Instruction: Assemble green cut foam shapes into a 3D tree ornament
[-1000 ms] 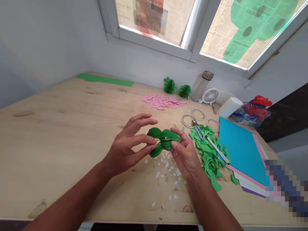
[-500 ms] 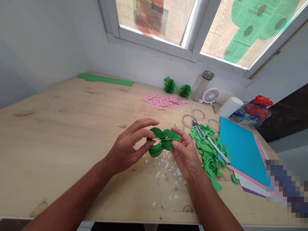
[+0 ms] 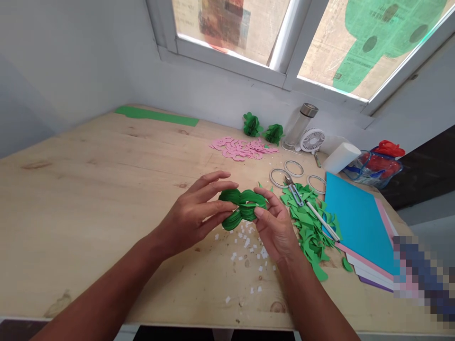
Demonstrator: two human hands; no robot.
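Between my hands, above the table, is a green layered paper cutout [image 3: 245,201] with rounded lobes, its many sheets stacked and slightly fanned. My right hand [image 3: 275,225] pinches its right end between thumb and fingers. From the left, my left hand [image 3: 195,208] has its fingers closed on the left lobes, a fingertip at the gap near the middle. Small white paper bits [image 3: 245,241] lie on the table below. Just right of my right hand spreads a heap of green paper scraps [image 3: 309,237], with thread snips [image 3: 293,190] and a white pen [image 3: 323,220] on it.
Pink paper cutouts [image 3: 240,148] and two green paper pieces [image 3: 252,125] lie at the back. Tape rolls [image 3: 279,178], a glass bottle [image 3: 298,125], a small fan [image 3: 312,140], a white roll [image 3: 341,158] and blue paper sheets [image 3: 359,222] are rightward. A green strip [image 3: 156,116] lies back left.
My left fingers have shifted on the paper, one now reaching into the gap. The left lobes sit closer together than before. My right hand keeps its pinch.
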